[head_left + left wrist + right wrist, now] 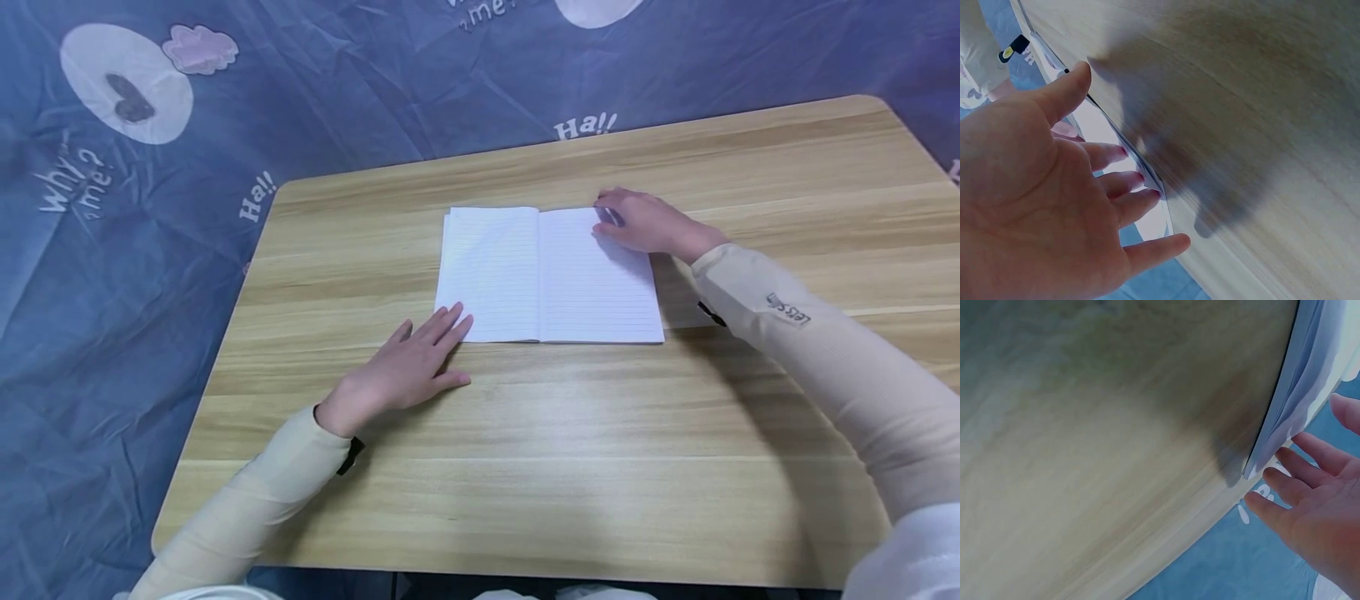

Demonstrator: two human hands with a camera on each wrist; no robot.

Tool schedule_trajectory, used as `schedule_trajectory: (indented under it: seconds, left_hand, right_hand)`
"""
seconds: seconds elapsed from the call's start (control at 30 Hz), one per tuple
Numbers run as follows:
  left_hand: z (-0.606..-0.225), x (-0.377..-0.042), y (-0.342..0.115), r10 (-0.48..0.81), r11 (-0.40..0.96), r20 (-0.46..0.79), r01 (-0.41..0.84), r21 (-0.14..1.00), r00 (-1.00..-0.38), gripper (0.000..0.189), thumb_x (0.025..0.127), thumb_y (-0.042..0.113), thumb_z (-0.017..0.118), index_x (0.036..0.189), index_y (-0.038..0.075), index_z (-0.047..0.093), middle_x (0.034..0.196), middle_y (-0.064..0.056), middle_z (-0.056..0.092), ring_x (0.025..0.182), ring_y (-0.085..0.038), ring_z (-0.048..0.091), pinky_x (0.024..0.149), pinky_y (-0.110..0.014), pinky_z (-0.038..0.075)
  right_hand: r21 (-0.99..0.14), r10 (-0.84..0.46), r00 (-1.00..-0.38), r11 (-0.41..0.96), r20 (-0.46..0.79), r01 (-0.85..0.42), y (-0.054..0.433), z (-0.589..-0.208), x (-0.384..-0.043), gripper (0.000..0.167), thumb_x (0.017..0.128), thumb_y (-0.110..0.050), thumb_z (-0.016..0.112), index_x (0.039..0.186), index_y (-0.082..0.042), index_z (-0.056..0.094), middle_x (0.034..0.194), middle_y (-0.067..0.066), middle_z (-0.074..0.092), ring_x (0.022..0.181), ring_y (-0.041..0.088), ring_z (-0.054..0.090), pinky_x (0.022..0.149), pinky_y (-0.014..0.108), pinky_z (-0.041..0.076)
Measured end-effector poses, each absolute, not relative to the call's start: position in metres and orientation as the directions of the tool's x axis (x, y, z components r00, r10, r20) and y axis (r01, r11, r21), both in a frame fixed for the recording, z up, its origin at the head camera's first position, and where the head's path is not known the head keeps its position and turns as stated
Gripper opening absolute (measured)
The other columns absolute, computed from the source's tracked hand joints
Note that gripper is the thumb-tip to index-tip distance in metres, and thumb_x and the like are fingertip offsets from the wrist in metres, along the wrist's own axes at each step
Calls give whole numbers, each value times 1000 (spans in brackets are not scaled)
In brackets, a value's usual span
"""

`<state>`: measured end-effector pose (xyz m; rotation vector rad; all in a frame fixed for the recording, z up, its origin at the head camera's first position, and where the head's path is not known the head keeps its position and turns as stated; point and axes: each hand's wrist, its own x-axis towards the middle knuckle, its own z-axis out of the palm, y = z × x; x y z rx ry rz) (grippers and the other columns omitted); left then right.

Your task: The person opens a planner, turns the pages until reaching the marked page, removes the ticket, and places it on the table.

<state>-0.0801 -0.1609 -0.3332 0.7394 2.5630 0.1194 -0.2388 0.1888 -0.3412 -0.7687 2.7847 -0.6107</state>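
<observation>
An open notebook point(491, 275) with blank lined pages lies flat on the wooden table. My left hand point(408, 367) is spread, palm down, its fingertips at the notebook's lower left corner. The left wrist view shows those fingers extended over the edge of the pages point(1100, 128). At the upper right corner of the notebook, my right hand point(648, 221) reaches over the page with gently bent fingers. In the right wrist view its fingertips point(1269, 472) are right at the corner, where the page edges point(1297, 394) fan slightly apart.
The wooden table point(540, 467) extends around the notebook on all sides. Beyond its far edge hangs a wrinkled blue cloth point(337, 92) with white lettering and cartoon shapes. Beige sleeves point(817, 350) cover both forearms, with a small black piece at each wrist.
</observation>
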Motion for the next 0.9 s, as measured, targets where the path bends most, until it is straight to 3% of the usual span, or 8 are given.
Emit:
schedule_trajectory:
  seconds: [0.57,0.73,0.9]
  left_hand:
    - [-333,-81,-161,521,853,-422,478,211,-742,78,101,50,47,159,16,8,164,-5,-3,150,-23,2,114,-61,12]
    - [-334,-81,-162,525,850,-415,482,212,-743,78,101,50,47,159,15,8,164,-5,-2,150,-24,3,114,-61,12]
    - [-335,-80,-162,530,847,-406,488,211,-744,78,101,49,48,159,15,9,164,-6,-1,150,-24,3,114,-61,13]
  right_hand:
    - [-451,-505,-861,783,-61,-427,186,-342,-245,41,99,-14,54,131,12,52,134,33,49,126,48,44,106,57,32]
    - [-470,-488,-873,768,12,-435,188,-339,-243,37,96,-10,56,126,11,57,128,31,56,117,45,51,102,56,36]
    - [-532,-406,-913,765,40,-363,196,-333,-240,30,96,-9,58,121,7,61,122,29,60,106,41,55,97,55,39]
